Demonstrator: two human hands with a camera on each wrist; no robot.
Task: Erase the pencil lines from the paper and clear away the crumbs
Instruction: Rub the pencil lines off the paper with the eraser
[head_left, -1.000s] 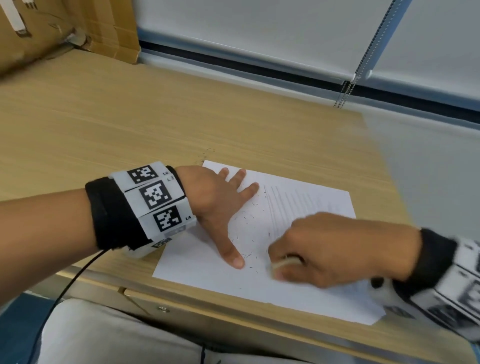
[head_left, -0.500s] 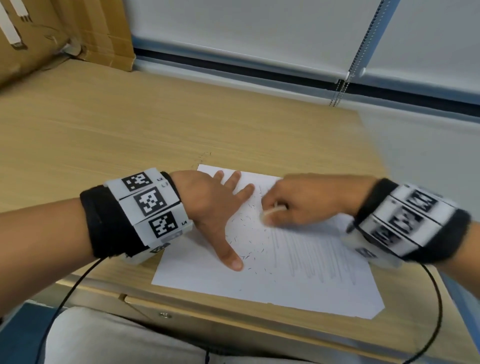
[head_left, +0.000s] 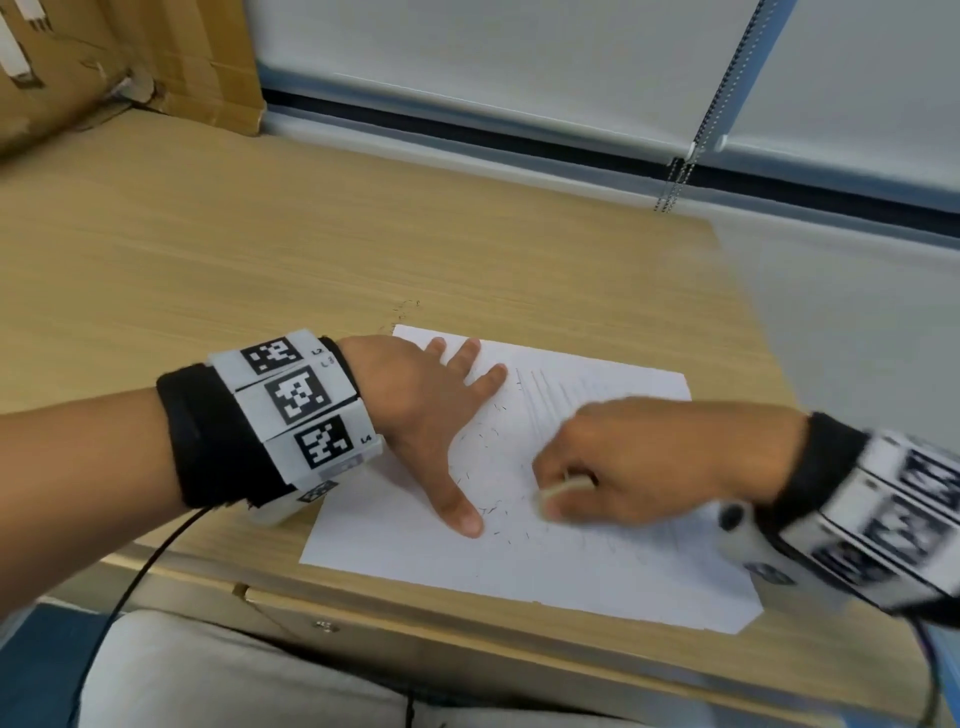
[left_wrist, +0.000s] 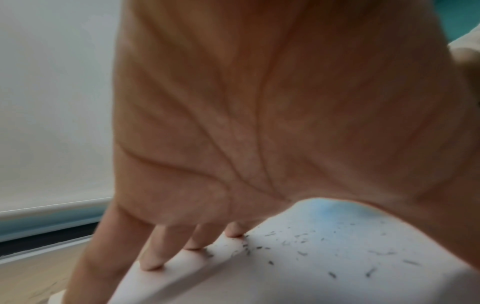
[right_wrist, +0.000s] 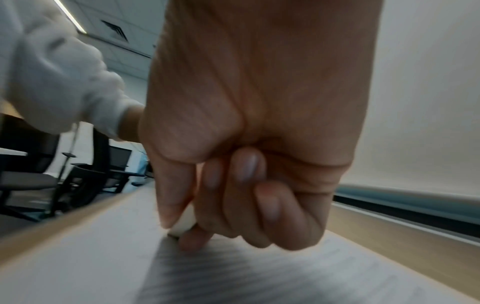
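Left hand (head_left: 426, 410) spread flat, pinning white paper (head_left: 395, 530) on wooden desk (head_left: 260, 249). Right hand (head_left: 649, 457) fisted, pinching pale eraser (head_left: 563, 488) against sheet amid dark, thin crumbs (left_wrist: 332, 274).

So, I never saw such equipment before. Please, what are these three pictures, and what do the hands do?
No machine here: a person wears one camera on the head and one on each wrist, on black bands with square markers. The head view looks down at a light wooden desk with a white sheet of paper on it. The left hand presses flat on the paper. The right hand pinches a small pale eraser and rubs faint pencil lines. Dark eraser crumbs lie between the hands. The wrist views show each palm from below.
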